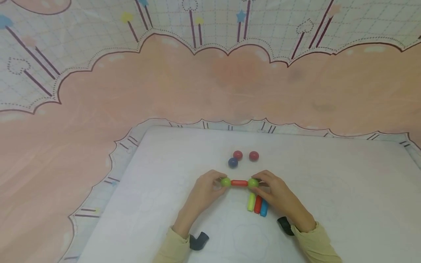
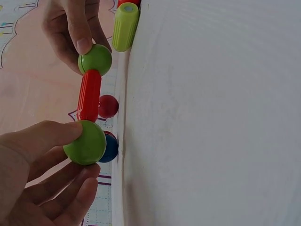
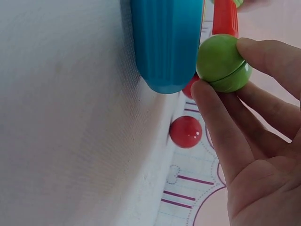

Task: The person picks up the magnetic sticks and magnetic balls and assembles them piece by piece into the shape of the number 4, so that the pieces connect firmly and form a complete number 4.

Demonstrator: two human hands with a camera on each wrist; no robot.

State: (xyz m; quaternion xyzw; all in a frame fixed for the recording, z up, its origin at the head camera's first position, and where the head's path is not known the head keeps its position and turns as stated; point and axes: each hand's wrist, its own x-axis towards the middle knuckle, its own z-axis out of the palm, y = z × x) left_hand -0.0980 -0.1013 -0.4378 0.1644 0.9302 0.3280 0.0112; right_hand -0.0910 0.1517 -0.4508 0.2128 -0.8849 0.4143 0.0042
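Nearer than the red ribbed plastic rod (image 1: 239, 183) lay yellow-green, red and blue plastic sticks (image 1: 258, 204), perhaps for easy reach. At the rod's ends, the left hand (image 1: 204, 188) and right hand (image 1: 277, 190), half-curled, each pinched a glossy green ball (image 1: 226, 182), apparently steadying it; beyond sat two shiny red balls (image 1: 253, 156) and a dark-blue ball (image 1: 232, 163).

White tabletop (image 1: 148, 204), far edge beyond blue ball (image 1: 232, 163). First red ball (image 1: 238, 155) just beyond blue ball, slightly right; contact unclear. Second red ball (image 1: 254, 156) farther right of blue ball, apart from it. Nearer person than blue ball, to its right: yellow-green stick (image 1: 251, 203), red stick (image 1: 258, 205), blue stick (image 1: 264, 208), side by side, blue stick farthest from blue ball.
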